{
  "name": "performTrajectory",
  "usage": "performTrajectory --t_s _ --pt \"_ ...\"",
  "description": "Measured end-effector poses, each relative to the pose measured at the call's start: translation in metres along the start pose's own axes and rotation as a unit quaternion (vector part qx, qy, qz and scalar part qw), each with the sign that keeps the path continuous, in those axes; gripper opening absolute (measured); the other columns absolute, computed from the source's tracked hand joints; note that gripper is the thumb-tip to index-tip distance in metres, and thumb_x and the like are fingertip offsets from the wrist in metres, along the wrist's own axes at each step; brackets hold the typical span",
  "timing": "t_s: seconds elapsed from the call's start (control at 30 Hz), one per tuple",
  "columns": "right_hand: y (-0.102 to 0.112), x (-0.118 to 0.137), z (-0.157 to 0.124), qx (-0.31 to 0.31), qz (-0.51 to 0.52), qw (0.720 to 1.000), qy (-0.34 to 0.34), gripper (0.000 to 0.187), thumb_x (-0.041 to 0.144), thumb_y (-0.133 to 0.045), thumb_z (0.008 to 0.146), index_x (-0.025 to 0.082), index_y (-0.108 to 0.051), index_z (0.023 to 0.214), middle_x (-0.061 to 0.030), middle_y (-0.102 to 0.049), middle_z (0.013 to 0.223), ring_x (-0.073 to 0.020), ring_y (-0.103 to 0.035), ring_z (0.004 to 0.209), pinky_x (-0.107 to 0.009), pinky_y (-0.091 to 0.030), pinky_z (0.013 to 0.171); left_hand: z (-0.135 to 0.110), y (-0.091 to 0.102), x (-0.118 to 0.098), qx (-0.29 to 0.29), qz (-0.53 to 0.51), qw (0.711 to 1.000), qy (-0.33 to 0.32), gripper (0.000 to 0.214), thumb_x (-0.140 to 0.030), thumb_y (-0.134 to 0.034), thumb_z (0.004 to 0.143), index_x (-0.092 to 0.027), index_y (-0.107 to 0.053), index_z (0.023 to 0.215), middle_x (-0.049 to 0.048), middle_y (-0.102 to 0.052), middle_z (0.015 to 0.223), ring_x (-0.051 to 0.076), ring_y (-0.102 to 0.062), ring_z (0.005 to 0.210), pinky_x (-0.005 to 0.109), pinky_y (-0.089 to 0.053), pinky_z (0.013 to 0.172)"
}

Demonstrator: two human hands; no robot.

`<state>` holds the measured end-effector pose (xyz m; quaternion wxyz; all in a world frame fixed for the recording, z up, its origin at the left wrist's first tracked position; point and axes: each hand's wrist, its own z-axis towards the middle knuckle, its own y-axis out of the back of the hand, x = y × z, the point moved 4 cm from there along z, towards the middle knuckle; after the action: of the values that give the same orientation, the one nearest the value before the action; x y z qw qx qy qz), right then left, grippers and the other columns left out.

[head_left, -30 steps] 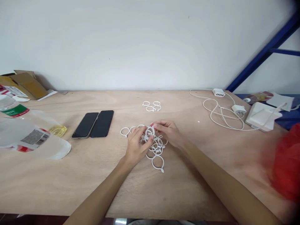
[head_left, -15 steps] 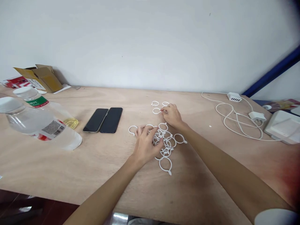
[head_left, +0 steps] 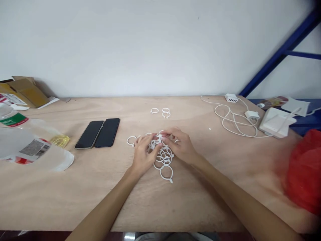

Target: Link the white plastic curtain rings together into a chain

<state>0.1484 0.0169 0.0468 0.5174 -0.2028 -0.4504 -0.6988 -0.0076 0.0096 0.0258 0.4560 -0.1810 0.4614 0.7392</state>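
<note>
A tangle of several white plastic rings (head_left: 164, 157) lies in the middle of the wooden table (head_left: 155, 201). My left hand (head_left: 143, 154) and my right hand (head_left: 181, 144) meet over the top of the pile, fingertips pinched together on a white ring (head_left: 157, 142). One ring (head_left: 166, 172) sticks out at the near side of the pile and another (head_left: 130, 140) at its left. A small separate group of rings (head_left: 161, 111) lies farther back on the table.
Two black phones (head_left: 98, 133) lie side by side to the left. Clear plastic bottles (head_left: 32, 147) lie at the far left, a cardboard box (head_left: 23, 89) behind them. White chargers and cable (head_left: 234, 118) and a white box (head_left: 274, 122) sit at the right; something red (head_left: 304, 170) blurs the right edge.
My right hand has come back from the far group of rings to the pile and now pinches a ring together with my left hand. The camera view has shifted.
</note>
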Motion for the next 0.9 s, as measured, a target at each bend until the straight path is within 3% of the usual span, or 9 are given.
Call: performTrajectory --t_s 0.13,0.37,0.57,0.73,0.8,0.9 --pt "-0.012 -0.016 -0.003 -0.001 0.133 0.979 -0.155 0.029 0.035 -0.065 0.080 0.021 -0.068 0.105 -0.0045 -0.069 0.092 -0.0159 -0.061 0.076 -0.031 -0.048 0.069 -0.001 0.000 -0.003 0.012 0.031 0.999 -0.037 0.025 -0.031 -0.057 0.087 -0.020 -0.062 0.110 0.0070 -0.069 0.104 0.022 -0.059 0.099 0.039 -0.041 0.090" --pt "-0.020 -0.014 -0.003 -0.001 0.262 0.939 -0.224 0.025 0.042 -0.070 0.073 0.020 -0.072 0.086 -0.0034 -0.069 0.087 -0.0167 -0.062 0.078 -0.031 -0.049 0.071 -0.004 -0.003 -0.003 0.030 0.056 0.995 -0.074 0.026 -0.029 -0.047 0.093 -0.017 -0.057 0.114 0.0095 -0.067 0.105 0.022 -0.056 0.098 0.038 -0.041 0.087" --pt "-0.019 -0.010 -0.001 -0.025 0.219 0.955 -0.200 0.019 0.039 -0.070 0.073 0.021 -0.073 0.077 -0.0031 -0.068 0.082 -0.0167 -0.061 0.078 -0.031 -0.048 0.073 -0.004 -0.003 -0.003 0.023 0.052 0.995 -0.079 0.024 -0.027 -0.047 0.093 -0.016 -0.058 0.112 0.0098 -0.067 0.102 0.022 -0.055 0.096 0.038 -0.042 0.087" --pt "-0.020 -0.024 0.013 0.038 0.208 0.953 -0.219 0.029 0.043 -0.070 0.071 0.019 -0.073 0.087 -0.0050 -0.071 0.085 -0.0177 -0.062 0.074 -0.031 -0.049 0.068 -0.003 -0.002 0.001 0.005 0.049 0.997 -0.051 0.024 -0.027 -0.047 0.092 -0.016 -0.059 0.110 0.0100 -0.067 0.104 0.023 -0.055 0.097 0.039 -0.042 0.087" --pt "-0.010 -0.042 0.028 0.029 0.145 0.967 -0.208 0.031 0.040 -0.070 0.071 0.018 -0.073 0.093 -0.0065 -0.071 0.089 -0.0182 -0.062 0.075 -0.031 -0.049 0.069 -0.003 -0.002 0.002 0.003 0.055 0.998 -0.042 0.024 -0.027 -0.047 0.092 -0.017 -0.060 0.110 0.0096 -0.067 0.105 0.023 -0.055 0.098 0.039 -0.041 0.089" --pt "0.013 -0.079 0.054 -0.040 -0.064 0.980 -0.183 0.030 0.027 -0.062 0.076 0.017 -0.071 0.103 -0.0076 -0.069 0.090 -0.0181 -0.060 0.078 -0.033 -0.047 0.078 -0.003 -0.003 0.002 0.018 0.080 0.996 -0.028 0.026 -0.027 -0.046 0.092 -0.017 -0.059 0.113 0.0092 -0.067 0.108 0.023 -0.055 0.102 0.042 -0.037 0.092"
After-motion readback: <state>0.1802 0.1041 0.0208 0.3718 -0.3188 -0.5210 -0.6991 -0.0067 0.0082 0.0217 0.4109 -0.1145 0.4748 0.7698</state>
